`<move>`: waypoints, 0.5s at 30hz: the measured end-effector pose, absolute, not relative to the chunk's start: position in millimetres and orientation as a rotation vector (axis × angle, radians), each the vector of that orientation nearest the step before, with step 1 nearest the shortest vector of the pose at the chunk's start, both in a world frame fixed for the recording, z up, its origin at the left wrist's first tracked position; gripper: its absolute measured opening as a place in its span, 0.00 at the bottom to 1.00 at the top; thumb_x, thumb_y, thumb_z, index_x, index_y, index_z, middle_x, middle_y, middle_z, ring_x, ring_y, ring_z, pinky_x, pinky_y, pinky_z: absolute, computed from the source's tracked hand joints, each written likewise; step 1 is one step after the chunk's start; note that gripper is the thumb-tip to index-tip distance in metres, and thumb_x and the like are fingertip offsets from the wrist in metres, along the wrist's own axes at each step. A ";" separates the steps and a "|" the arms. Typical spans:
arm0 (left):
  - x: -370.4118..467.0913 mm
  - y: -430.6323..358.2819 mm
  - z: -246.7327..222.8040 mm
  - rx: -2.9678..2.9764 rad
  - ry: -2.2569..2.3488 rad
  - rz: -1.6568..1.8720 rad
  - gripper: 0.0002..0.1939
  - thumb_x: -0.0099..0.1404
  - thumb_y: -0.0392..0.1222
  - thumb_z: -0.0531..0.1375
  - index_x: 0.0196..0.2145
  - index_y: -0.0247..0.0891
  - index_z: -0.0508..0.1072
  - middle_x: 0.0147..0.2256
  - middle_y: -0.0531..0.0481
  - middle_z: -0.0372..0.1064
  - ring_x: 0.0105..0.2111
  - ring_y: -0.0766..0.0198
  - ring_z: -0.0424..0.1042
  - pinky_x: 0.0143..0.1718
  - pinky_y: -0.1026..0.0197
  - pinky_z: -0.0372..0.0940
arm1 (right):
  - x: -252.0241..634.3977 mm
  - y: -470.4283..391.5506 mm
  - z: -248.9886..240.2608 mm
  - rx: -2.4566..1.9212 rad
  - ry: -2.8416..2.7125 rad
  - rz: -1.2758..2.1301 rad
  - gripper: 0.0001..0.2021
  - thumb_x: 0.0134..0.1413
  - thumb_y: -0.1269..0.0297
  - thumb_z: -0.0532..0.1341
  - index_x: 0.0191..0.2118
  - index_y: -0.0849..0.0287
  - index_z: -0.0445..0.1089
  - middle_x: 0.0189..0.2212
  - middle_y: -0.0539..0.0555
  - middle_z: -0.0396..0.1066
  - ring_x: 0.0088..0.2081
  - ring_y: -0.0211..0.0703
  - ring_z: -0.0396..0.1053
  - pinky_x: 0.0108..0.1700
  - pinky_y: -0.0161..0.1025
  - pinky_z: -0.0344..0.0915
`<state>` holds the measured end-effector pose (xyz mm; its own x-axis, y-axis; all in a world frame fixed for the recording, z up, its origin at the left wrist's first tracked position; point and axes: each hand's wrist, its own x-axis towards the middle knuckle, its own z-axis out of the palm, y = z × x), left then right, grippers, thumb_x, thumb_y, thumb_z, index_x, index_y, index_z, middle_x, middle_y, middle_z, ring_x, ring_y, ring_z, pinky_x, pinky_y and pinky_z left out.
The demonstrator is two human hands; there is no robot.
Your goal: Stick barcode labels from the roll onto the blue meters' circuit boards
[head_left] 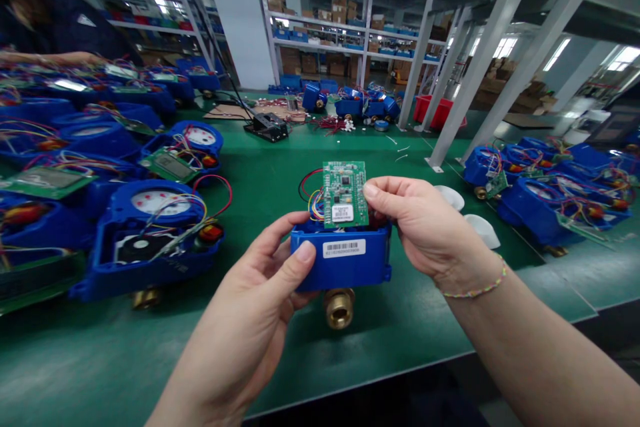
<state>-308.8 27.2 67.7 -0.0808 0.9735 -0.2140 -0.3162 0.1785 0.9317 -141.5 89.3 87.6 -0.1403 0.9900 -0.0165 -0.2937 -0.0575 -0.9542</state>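
Note:
In front of me is a blue water meter (pixel 345 273) with a barcode label on its near face and a brass pipe fitting (pixel 340 310) below. My left hand (pixel 267 273) grips the meter's left side, thumb on the front face. A green circuit board (pixel 345 193) stands upright over the meter's open top, its chips and white label facing me. My right hand (pixel 417 223) pinches the board's right edge between thumb and fingers. Coloured wires (pixel 316 203) show behind the board's left edge; where they end inside the housing is hidden.
Rows of blue meters (pixel 155 227) with boards and wires crowd the left; more meters (pixel 545 193) stand right. Two white pieces (pixel 481 231) lie beside my right wrist. Metal posts (pixel 493 53) rise from the green bench (pixel 265 167). A co-worker (pixel 65 20) is at far left.

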 end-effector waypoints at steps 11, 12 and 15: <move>-309.3 27.4 66.1 0.774 1.129 1.282 0.22 0.56 0.45 0.71 0.49 0.47 0.75 0.43 0.50 0.77 0.35 0.59 0.78 0.30 0.65 0.74 | -140.5 90.0 87.7 -0.947 -1.075 1.473 0.15 0.36 0.59 0.75 0.23 0.60 0.70 0.19 0.44 0.67 0.24 0.33 0.59 0.29 0.36 0.55; -309.3 27.5 65.6 0.775 1.131 1.284 0.22 0.56 0.45 0.71 0.49 0.47 0.75 0.43 0.49 0.77 0.35 0.59 0.78 0.30 0.65 0.74 | -140.4 90.1 87.7 -0.947 -1.079 1.474 0.15 0.37 0.59 0.75 0.23 0.60 0.70 0.19 0.45 0.67 0.24 0.34 0.59 0.29 0.36 0.55; -309.4 28.1 64.1 0.787 1.131 1.283 0.22 0.57 0.46 0.70 0.49 0.48 0.75 0.43 0.49 0.77 0.35 0.59 0.78 0.30 0.65 0.74 | -140.0 90.4 87.5 -0.952 -1.090 1.471 0.15 0.38 0.58 0.75 0.24 0.60 0.70 0.19 0.45 0.67 0.24 0.34 0.60 0.30 0.37 0.56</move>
